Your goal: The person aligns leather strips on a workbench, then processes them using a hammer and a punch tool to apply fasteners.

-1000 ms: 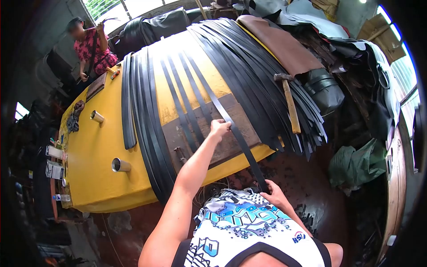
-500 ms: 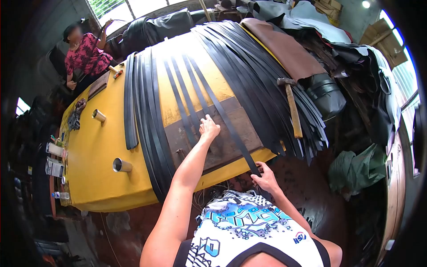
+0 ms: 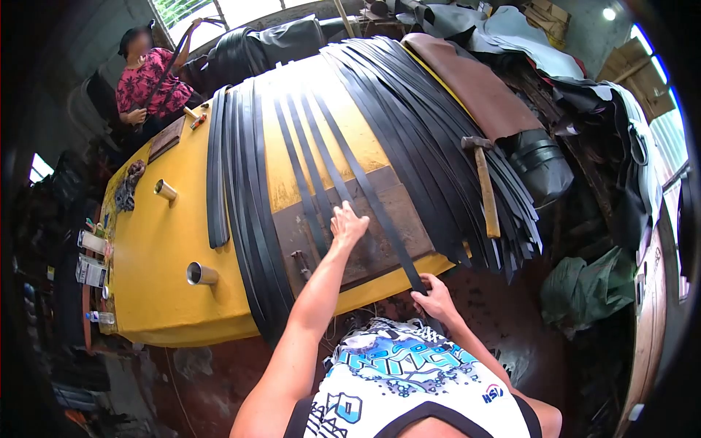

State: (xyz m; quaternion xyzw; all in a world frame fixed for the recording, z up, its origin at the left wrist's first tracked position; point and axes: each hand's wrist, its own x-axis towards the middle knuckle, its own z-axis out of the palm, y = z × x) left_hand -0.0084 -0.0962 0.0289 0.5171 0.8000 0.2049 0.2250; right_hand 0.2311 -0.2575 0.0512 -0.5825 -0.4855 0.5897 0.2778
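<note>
My right hand [image 3: 436, 298] is closed on the near end of a long black leather strip [image 3: 376, 204], which runs away from me across a dark board [image 3: 398, 212] and the yellow table [image 3: 219, 317]. My left hand [image 3: 350, 223] is over the board, its fingers bent together at the near part of the neighbouring black strip [image 3: 321, 146]; the fingertips partly cover that strip. Two more strips lie side by side just to the left. A small metal tool [image 3: 300, 263] rests on the board beside my left forearm.
Thick bundles of black strips [image 3: 252, 212] lie left and right of the board. A hammer [image 3: 482, 186] rests on the right bundle. Two metal cups [image 3: 201, 274] stand on the left. Another person [image 3: 153, 80] holds a dark strip at the far left corner. Brown leather [image 3: 467, 87] covers the far right.
My left hand has moved slightly nearer me, its fingers now more bent over the strip. My right hand keeps its grip. The other person's lower hand has risen along their strip.
</note>
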